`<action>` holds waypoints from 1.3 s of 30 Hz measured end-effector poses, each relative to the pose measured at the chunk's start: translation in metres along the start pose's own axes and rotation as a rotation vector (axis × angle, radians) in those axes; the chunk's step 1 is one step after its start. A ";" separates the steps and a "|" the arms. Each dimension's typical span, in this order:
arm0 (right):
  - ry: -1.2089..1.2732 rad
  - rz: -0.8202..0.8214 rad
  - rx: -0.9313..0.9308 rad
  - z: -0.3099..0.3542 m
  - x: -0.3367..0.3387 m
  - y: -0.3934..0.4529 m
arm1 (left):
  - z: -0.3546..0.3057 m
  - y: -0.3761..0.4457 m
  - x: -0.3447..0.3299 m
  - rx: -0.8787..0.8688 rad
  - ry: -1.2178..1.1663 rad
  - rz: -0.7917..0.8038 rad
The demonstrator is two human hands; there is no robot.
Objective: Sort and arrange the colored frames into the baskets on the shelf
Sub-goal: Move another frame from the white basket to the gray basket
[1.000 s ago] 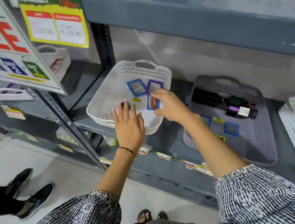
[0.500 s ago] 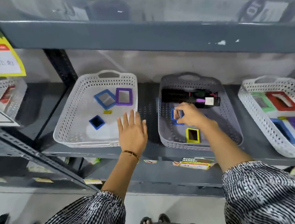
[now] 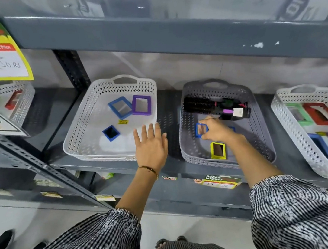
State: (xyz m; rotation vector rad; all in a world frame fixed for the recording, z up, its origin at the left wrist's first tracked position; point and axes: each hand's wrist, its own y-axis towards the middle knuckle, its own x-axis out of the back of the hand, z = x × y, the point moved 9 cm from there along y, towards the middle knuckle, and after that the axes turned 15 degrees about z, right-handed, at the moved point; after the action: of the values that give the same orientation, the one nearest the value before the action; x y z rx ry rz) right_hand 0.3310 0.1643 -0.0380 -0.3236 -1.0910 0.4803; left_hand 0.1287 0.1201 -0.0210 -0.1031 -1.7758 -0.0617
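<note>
A white basket (image 3: 81, 131) on the shelf holds a light blue frame (image 3: 120, 107), a purple frame (image 3: 141, 105), a small dark blue frame (image 3: 111, 133) and a yellow tag (image 3: 123, 122). My left hand (image 3: 151, 145) hovers open at that basket's right front corner. In the grey basket (image 3: 188, 142) my right hand (image 3: 216, 130) pinches a small blue frame (image 3: 201, 130). A yellow frame (image 3: 217, 150) lies near the front of the grey basket, and another blue piece (image 3: 232, 128) shows behind my right hand.
A black hair brush (image 3: 214, 105) lies across the back of the grey basket. A white basket (image 3: 289, 126) at right holds green, red, blue and purple frames. Another basket (image 3: 20, 100) sits at far left behind price signs. The upper shelf edge (image 3: 172, 35) overhangs.
My right hand left the white basket and moved right into the grey basket, where it now grips a small blue frame. The view swung right. My left hand stayed by the white basket.
</note>
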 end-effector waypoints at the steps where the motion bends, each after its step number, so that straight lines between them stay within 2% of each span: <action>1: 0.004 0.014 0.002 0.000 -0.002 0.000 | 0.000 0.000 0.000 0.000 0.001 0.004; 9: 0.038 0.008 -0.001 -0.004 -0.003 0.002 | 0.000 0.000 -0.002 0.002 0.007 0.026; 14: 0.060 0.050 -0.070 -0.012 -0.008 0.005 | 0.000 0.000 -0.001 -0.003 -0.003 0.049; 16: 0.076 0.014 -0.064 -0.007 -0.001 0.005 | 0.000 -0.001 0.004 -0.011 -0.049 0.030; 20: 0.018 -0.176 0.049 0.037 0.031 0.005 | 0.011 -0.011 0.030 0.005 -0.157 -0.100; 25: -0.078 -0.294 0.343 0.137 0.034 0.009 | 0.064 -0.026 0.051 0.160 -0.172 -0.214; 28: -0.168 -0.187 0.457 0.194 0.004 0.025 | 0.104 -0.038 0.055 0.285 -0.180 -0.231; 31: -0.280 -0.020 0.547 0.244 -0.033 0.046 | 0.136 -0.045 0.048 0.405 -0.180 -0.168; 34: -0.414 0.144 0.570 0.275 -0.066 0.066 | 0.146 -0.050 0.042 0.428 -0.181 -0.153; 39: -0.574 0.275 0.524 0.291 -0.095 0.092 | 0.145 -0.052 0.036 0.414 -0.236 -0.169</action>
State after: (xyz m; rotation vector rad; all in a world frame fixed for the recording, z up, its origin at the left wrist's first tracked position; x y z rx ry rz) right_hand 0.0137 0.1982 -0.0295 0.1452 -1.4263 1.1249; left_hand -0.0252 0.0838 -0.0146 0.3520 -1.9931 0.2038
